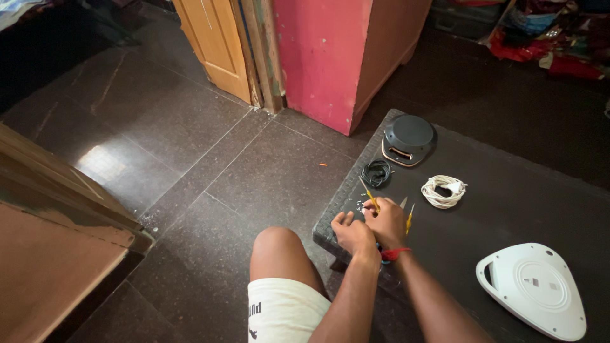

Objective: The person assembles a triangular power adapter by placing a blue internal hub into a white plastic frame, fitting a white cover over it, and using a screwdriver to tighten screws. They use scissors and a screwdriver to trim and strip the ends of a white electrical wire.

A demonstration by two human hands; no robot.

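Two hands are held close together at the near left edge of a dark low surface (508, 190). A yellow-handled screwdriver (369, 196) is gripped in the fingers of the right hand (386, 222), its tip pointing far-left. The left hand (353, 235) lies just beside it, fingers curled; what they press on cannot be told. Farther off lie a black cable coil (376, 172), a white cable coil (443, 191) and a dark round device (408, 140). A white casing (534, 289) lies at the near right.
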